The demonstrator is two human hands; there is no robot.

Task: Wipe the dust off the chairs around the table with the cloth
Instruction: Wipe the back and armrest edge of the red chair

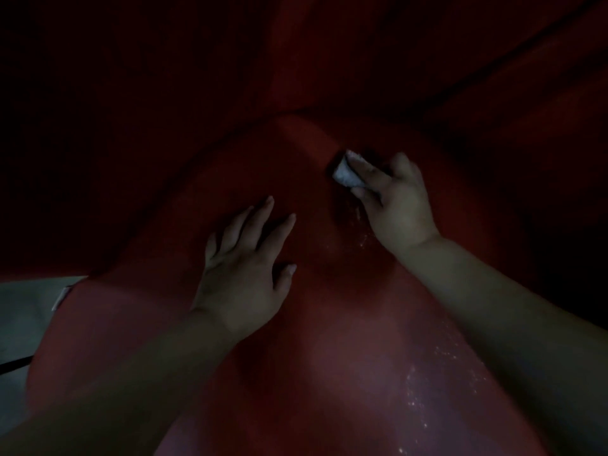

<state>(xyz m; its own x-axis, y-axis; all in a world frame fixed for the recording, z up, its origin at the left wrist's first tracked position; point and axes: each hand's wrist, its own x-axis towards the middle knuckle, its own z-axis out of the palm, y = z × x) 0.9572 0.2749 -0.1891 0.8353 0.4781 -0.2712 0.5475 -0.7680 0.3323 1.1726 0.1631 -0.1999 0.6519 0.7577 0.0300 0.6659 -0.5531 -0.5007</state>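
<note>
The view is very dark. A red plastic chair fills the middle, its seat sloping away from me. My right hand presses a small folded white cloth against the far part of the seat, near where seat and backrest meet. My left hand lies flat on the seat to the left, fingers spread, holding nothing. Pale dust specks show on the near right of the seat and just below my right hand.
More dark red surfaces surround the chair at the top and right; what they are cannot be made out. At the lower left lies a pale grey floor or surface with a thin dark line across it.
</note>
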